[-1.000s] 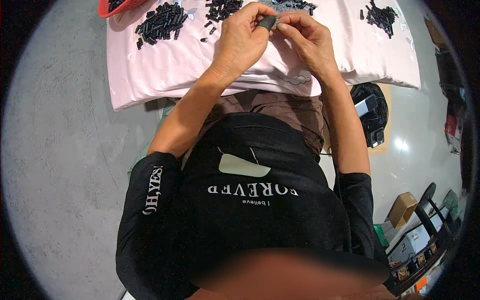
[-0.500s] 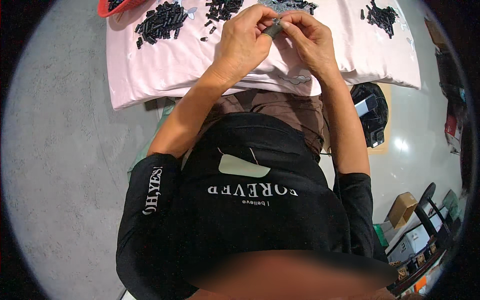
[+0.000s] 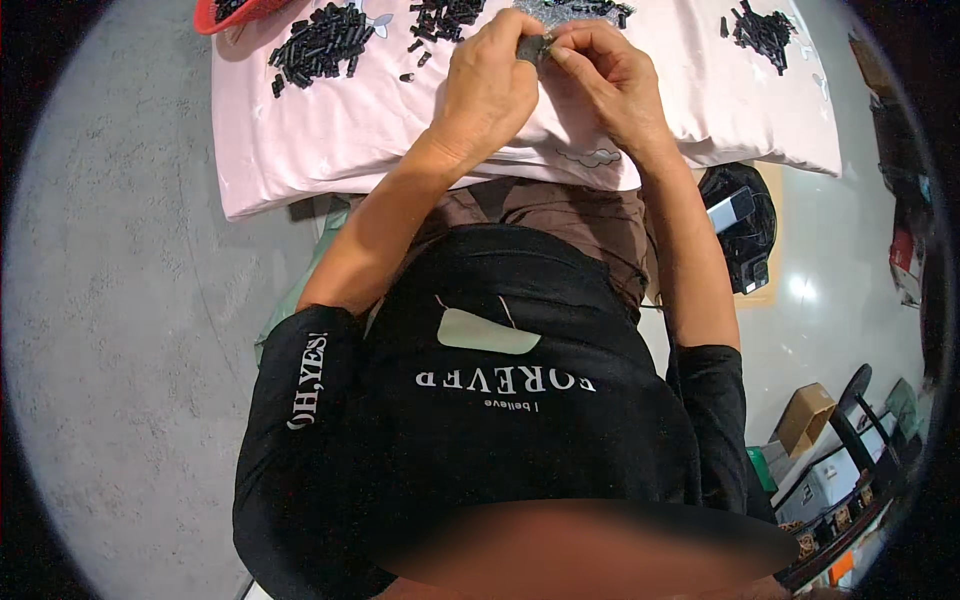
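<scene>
My left hand (image 3: 490,85) and my right hand (image 3: 617,82) meet over the far middle of the pink cloth (image 3: 380,140), fingertips almost touching. Thumb and fingers of each are closed in a pinch. Whatever lies between them is too small and covered to name. A dark grey finger cover (image 3: 533,50) with a pale edge appears to sit on my left thumb. Just beyond the fingers is a heap of small silvery metal pieces (image 3: 568,12). Left of my left hand lie a pile of short black cylindrical parts (image 3: 325,45) and a smaller black pile (image 3: 446,18).
A red basket (image 3: 240,14) holding dark parts stands at the far left corner. Another heap of black pieces (image 3: 763,40) lies at the right. Below the table's right side is a black bag (image 3: 745,235) with a phone-like object; a cardboard box (image 3: 805,420) sits farther back.
Both hands have shifted slightly left, still pinched together. The grey finger cover has turned and shows less of its length. The piles look the same.
</scene>
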{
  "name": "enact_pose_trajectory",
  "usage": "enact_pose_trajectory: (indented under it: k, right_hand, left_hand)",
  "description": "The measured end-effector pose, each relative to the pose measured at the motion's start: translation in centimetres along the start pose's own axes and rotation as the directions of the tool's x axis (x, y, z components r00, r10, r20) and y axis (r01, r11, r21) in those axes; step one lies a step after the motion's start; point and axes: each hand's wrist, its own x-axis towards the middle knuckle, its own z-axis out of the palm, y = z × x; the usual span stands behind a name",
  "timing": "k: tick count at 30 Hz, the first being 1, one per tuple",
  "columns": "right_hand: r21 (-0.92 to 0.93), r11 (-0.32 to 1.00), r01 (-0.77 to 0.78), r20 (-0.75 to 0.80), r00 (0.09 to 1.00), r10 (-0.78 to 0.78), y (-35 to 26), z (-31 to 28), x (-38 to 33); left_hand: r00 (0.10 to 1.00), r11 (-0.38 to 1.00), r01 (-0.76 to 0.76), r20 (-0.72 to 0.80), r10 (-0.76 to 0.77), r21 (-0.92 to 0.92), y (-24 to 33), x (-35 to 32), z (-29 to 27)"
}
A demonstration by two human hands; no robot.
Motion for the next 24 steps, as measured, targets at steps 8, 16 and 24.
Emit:
enact_pose_trajectory:
  k: [8,16,24]
  right_hand:
    - [-0.025,0.999,-0.020,0.027,0.999,0.021,-0.6,0.3,0.0]
    - [-0.017,1.000,0.001,-0.002,1.000,-0.001,-0.2,-0.1,0.1]
    - [0.217,0.967,-0.134,-0.016,0.990,0.140,-0.2,-0.4,0.2]
  left_hand:
    - [0.990,0.988,0.137,0.050,-0.134,-0.077,0.0,0.5,-1.8]
    - [0.956,0.938,0.289,0.112,-0.272,-0.190,0.5,0.4,-2.3]
    - [0.994,0.978,0.082,0.085,-0.067,-0.191,-0.2,-0.1,-1.8]
